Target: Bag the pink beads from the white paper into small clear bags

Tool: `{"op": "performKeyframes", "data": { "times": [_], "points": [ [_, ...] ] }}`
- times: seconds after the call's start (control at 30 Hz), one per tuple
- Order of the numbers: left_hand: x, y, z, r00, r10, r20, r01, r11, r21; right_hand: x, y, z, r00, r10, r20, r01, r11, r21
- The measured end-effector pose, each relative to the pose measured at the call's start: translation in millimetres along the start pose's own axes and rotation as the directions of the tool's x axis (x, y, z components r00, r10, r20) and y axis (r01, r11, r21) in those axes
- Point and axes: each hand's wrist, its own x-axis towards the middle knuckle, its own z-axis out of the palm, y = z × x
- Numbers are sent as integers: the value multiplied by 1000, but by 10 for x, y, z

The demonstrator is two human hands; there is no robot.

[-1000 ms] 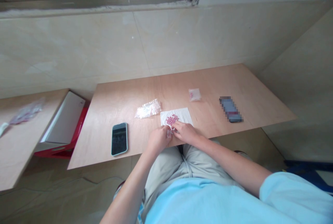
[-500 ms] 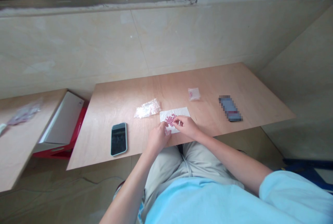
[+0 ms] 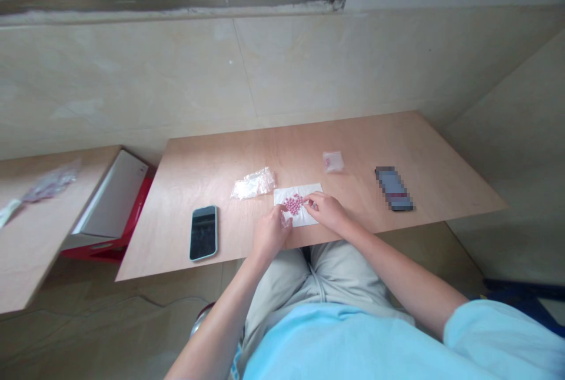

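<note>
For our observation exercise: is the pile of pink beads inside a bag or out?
Out: the pink beads lie loose and uncovered on the white sheet.

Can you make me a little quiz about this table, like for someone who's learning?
1. True or false: the little pieces are piled inside a red box.
2. What colour are those pieces? A: green. B: pink. C: black.
3. Fill in: the pale-rimmed phone lies nearer the person's ____ than the other one.

Key: 1. False; they lie on a white sheet. 2. B. 3. Left hand.
</note>
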Motion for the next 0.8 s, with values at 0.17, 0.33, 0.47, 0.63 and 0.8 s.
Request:
{"op": "performKeyframes", "data": {
  "times": [0.17,0.33,0.47,0.63,0.8],
  "points": [
    [35,-23,-14,999,33,-27,-31,998,49,-30,14,-14,996,-26,81,34,994,-105],
    [48,-31,-5,999,26,-27,-24,998,66,-42,-9,-7,996,-12,86,28,982,-188],
    [37,-32,2,999,6,-49,-4,999,38,-33,15,-2,998,13,57,0,976,-218],
    [40,-42,25,999,-2,-37,3,1000,16,-20,29,-5,998,23,56,-11,978,-210],
    [43,-44,47,1000,5,-27,-5,1000,21,-27,28,-23,997,14,71,2,976,-219]
  ]
}}
